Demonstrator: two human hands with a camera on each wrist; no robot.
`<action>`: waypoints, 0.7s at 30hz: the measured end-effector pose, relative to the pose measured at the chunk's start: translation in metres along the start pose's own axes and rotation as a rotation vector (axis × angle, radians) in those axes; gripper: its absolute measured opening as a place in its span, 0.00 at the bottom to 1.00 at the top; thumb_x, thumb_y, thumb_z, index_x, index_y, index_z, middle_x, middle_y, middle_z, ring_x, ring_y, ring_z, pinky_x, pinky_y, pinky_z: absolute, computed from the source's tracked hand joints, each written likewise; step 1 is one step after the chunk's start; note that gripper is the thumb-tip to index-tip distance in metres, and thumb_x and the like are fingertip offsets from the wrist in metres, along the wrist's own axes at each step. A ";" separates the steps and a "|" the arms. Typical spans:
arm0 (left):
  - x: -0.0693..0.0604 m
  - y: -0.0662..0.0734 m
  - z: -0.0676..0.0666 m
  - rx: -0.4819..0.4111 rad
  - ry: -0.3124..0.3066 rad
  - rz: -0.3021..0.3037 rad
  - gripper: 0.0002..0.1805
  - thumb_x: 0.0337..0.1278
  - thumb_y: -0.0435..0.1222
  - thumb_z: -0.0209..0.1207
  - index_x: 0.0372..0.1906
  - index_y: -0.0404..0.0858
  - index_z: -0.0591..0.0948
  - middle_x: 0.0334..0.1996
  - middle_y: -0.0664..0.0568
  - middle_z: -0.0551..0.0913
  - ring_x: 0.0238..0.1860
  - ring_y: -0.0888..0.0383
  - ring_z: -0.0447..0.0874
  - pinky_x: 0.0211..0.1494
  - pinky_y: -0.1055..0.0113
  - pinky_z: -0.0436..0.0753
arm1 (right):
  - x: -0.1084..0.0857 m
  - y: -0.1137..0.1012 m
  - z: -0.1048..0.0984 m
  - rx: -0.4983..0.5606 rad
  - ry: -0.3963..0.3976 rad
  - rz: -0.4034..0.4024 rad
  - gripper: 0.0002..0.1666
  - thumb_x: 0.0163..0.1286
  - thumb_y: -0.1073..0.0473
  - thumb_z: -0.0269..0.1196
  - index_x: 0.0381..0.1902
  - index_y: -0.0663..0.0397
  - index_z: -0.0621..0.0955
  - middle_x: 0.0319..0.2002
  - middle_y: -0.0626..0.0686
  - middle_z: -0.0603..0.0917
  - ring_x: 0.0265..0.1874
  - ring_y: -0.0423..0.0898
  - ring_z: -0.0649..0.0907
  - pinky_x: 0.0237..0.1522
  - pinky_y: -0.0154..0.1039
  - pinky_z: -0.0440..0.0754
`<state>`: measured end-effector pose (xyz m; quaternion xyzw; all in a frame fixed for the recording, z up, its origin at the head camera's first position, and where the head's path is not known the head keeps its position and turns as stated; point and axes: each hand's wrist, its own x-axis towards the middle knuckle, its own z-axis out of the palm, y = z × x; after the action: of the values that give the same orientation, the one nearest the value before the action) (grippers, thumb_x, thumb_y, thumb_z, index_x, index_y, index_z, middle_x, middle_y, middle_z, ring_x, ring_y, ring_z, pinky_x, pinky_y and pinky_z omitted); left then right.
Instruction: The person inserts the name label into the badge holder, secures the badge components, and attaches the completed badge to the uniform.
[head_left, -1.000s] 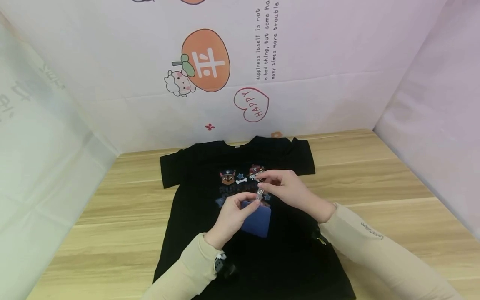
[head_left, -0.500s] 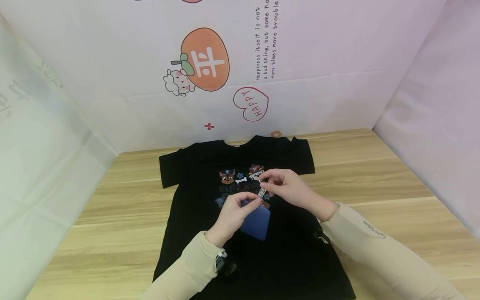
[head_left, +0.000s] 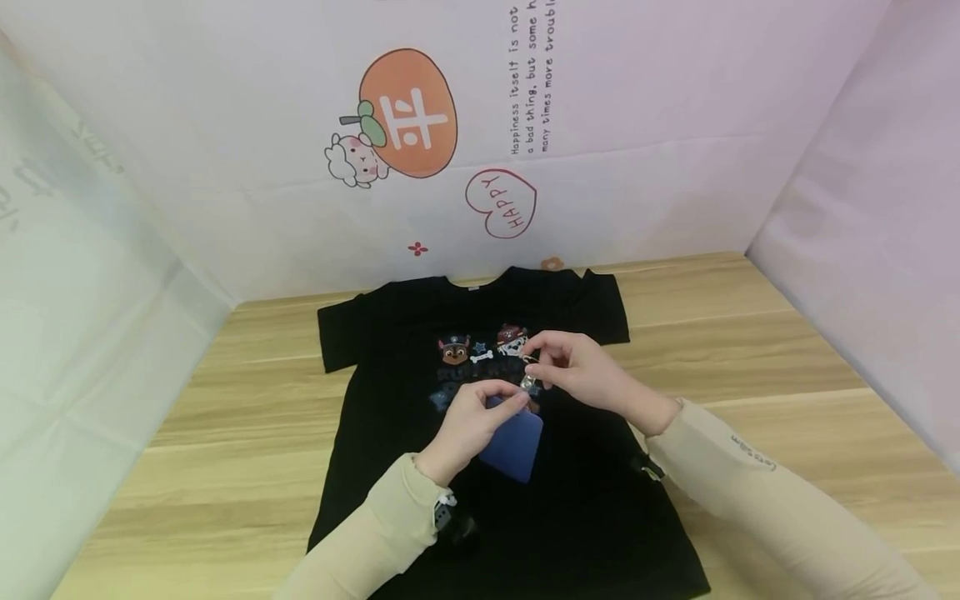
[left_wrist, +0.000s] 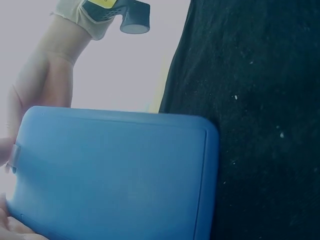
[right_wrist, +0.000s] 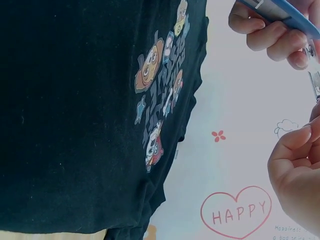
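Note:
A blue badge holder (head_left: 513, 447) hangs tilted over the black T-shirt (head_left: 390, 475), its top edge pinched between thumb and fingers of my left hand (head_left: 467, 425). Just above it, my right hand (head_left: 585, 372) pinches the upper end of a small metal clip (head_left: 528, 382) joined to the holder. In the left wrist view the blue holder (left_wrist: 115, 172) fills the lower left, with only parts of the hands showing at its edge. The right wrist view has the clip (right_wrist: 314, 75) between both hands, partly cut off by the frame.
The T-shirt lies spread on a wood-grain table (head_left: 247, 433), its printed cartoon dogs (head_left: 454, 352) partly behind my hands. A white printed cloth (head_left: 637, 125) rises at the table's back, and white cloth (head_left: 97, 250) hangs at the left side too.
Both hands shift slightly to the right, still holding the badge holder and clip. The holder hangs at a somewhat steeper tilt. The head view has dipped a little.

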<state>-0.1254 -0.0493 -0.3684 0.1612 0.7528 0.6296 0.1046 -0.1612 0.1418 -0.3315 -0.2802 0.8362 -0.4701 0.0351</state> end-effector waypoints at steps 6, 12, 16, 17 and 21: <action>0.003 0.002 0.001 0.046 -0.023 -0.010 0.16 0.65 0.38 0.55 0.42 0.26 0.82 0.43 0.35 0.84 0.49 0.50 0.81 0.54 0.63 0.77 | 0.000 -0.002 -0.003 -0.019 -0.012 -0.003 0.10 0.66 0.66 0.60 0.45 0.61 0.79 0.19 0.52 0.76 0.19 0.42 0.74 0.21 0.32 0.70; 0.004 0.002 0.002 0.085 -0.014 0.001 0.14 0.64 0.36 0.56 0.40 0.26 0.83 0.41 0.35 0.85 0.47 0.54 0.82 0.52 0.65 0.78 | -0.001 0.000 -0.003 -0.020 -0.021 0.001 0.10 0.66 0.65 0.61 0.45 0.62 0.78 0.19 0.48 0.76 0.19 0.42 0.74 0.21 0.33 0.70; 0.004 0.001 0.003 0.116 -0.002 0.017 0.12 0.63 0.34 0.56 0.37 0.26 0.83 0.40 0.35 0.85 0.43 0.56 0.82 0.46 0.69 0.78 | -0.001 0.002 -0.001 -0.002 -0.032 0.002 0.10 0.66 0.65 0.61 0.44 0.62 0.78 0.18 0.48 0.75 0.19 0.40 0.74 0.22 0.33 0.71; 0.004 0.001 0.003 0.126 -0.001 0.020 0.12 0.63 0.34 0.57 0.36 0.26 0.83 0.39 0.35 0.85 0.42 0.58 0.81 0.44 0.70 0.77 | -0.001 0.003 -0.001 -0.001 -0.035 0.002 0.09 0.66 0.65 0.61 0.44 0.62 0.79 0.18 0.48 0.75 0.19 0.39 0.74 0.23 0.33 0.72; 0.004 0.001 0.004 0.158 0.003 0.031 0.10 0.62 0.33 0.57 0.33 0.27 0.82 0.37 0.36 0.85 0.35 0.64 0.75 0.35 0.72 0.72 | -0.001 0.004 0.000 0.016 -0.043 -0.004 0.09 0.66 0.65 0.61 0.44 0.62 0.79 0.17 0.47 0.75 0.20 0.39 0.76 0.24 0.33 0.73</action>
<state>-0.1275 -0.0444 -0.3675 0.1799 0.7976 0.5700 0.0806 -0.1620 0.1443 -0.3354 -0.2914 0.8311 -0.4706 0.0544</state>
